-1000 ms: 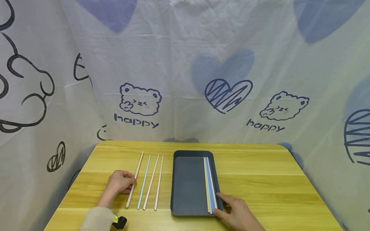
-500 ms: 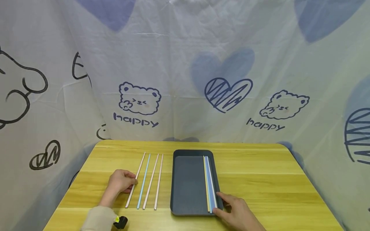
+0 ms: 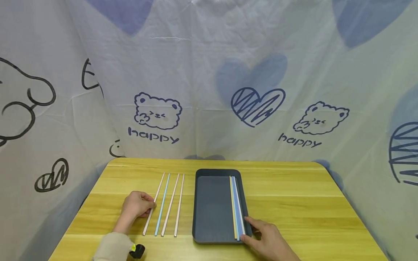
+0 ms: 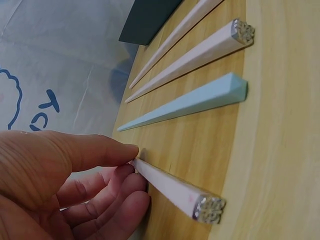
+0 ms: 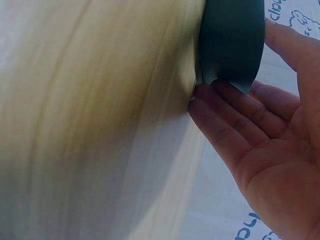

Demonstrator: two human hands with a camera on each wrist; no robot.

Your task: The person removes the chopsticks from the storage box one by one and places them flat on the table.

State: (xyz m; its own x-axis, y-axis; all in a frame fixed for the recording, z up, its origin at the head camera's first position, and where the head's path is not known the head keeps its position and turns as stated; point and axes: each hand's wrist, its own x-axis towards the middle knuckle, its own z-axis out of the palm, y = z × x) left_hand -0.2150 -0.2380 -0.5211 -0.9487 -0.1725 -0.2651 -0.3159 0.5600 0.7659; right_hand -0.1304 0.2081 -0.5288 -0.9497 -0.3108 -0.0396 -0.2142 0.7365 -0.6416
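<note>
Four sticks [image 3: 171, 205] left of the tray [image 3: 212, 210]

Pinching the pink stick [image 4: 172, 186] farthest left of the tray with the left hand [image 3: 135, 206], presumably for being so slim. Grasping the tray's right edge with the right hand [image 3: 269, 241], likely for steadiness. Lined inside along its right wall, yellow, blue and pale sticks [image 3: 236, 212], perhaps bunched to save room.

On the table [image 3: 294, 203], four chopsticks [image 3: 171, 204] lie left of the tray [image 3: 212, 208], others [image 3: 236, 210] inside it.
</note>
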